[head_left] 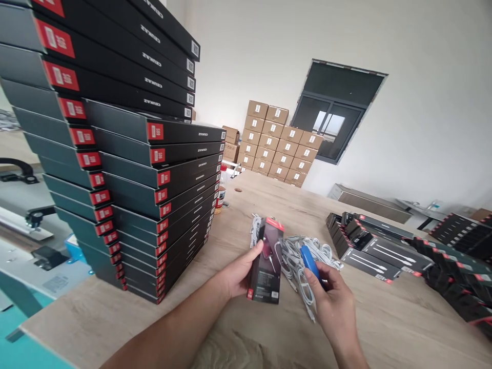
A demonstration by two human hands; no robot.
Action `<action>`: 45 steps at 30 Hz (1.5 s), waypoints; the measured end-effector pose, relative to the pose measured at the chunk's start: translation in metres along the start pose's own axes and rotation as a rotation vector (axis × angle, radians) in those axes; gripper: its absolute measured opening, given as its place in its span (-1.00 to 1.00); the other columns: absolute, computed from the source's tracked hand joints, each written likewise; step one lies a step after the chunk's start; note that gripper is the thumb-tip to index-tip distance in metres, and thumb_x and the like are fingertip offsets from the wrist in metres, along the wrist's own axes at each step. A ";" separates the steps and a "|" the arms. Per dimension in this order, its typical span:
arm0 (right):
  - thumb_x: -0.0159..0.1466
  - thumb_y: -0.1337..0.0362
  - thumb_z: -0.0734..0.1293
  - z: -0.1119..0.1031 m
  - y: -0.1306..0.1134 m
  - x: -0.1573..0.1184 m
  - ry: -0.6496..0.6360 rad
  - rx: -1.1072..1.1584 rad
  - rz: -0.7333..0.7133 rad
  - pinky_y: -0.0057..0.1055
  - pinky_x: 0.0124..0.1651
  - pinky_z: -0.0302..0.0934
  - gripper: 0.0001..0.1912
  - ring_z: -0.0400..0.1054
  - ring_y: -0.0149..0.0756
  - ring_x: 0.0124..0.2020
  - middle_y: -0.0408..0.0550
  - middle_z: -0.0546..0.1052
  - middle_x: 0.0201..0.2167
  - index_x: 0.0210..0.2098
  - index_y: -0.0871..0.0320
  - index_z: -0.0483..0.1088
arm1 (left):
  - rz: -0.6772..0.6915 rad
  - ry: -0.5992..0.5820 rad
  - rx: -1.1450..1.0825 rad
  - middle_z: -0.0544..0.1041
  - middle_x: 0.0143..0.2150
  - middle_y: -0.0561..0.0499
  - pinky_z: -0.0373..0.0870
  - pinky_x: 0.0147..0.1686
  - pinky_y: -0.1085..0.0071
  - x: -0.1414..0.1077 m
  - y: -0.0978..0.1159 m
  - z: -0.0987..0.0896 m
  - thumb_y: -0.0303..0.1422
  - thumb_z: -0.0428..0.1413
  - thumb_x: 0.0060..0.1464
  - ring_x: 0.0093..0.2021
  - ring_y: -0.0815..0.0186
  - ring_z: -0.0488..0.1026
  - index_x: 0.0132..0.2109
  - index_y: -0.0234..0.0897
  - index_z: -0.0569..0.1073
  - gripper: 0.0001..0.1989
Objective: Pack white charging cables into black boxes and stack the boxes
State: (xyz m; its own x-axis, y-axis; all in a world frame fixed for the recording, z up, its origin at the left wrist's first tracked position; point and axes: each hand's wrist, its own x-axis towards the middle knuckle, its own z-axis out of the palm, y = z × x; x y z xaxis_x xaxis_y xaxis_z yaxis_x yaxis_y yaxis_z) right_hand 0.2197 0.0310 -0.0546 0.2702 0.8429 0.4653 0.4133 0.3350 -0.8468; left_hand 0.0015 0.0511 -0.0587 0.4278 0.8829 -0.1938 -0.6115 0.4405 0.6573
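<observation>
My left hand (239,277) is closed around a slim black cable box (267,271) with red ends and a cable pictured on its face. It stands nearly upright, and my thumb presses its left edge. In my right hand (334,302) is a narrow blue tool (309,262), gripped between thumb and fingers; its exact kind is not clear. Behind and between the hands lies a heap of coiled white cables (295,256), with loose plug ends toward me. More white cable (255,230) shows just behind the box.
Tall stacks of black boxes (130,184) rise at the left of the wooden table (238,338). Smaller black cable boxes (378,251) are piled at the right. A bottle (221,195) stands partly hidden beside the tall stack. Brown cartons (269,141) are stacked by the far wall.
</observation>
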 end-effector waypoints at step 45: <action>0.24 -0.07 0.39 0.042 0.015 -0.033 -0.285 0.114 -0.131 -0.42 -0.39 0.29 -0.65 0.39 -0.27 -0.47 -0.12 0.52 -0.47 -0.28 0.10 0.48 | 0.538 0.070 0.153 0.65 -0.19 -0.07 0.30 0.09 0.21 -0.002 -0.001 0.006 -0.47 0.36 -0.26 -0.09 0.09 0.51 -0.14 -0.24 0.60 -0.58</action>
State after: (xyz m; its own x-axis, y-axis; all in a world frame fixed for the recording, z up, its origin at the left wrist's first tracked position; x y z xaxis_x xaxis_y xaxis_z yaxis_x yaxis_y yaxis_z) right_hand 0.1805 0.0266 -0.0936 -0.0394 0.8681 0.4948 0.3245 0.4795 -0.8153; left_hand 0.0047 0.0476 -0.0546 0.0343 0.9875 0.1538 -0.6256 -0.0988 0.7739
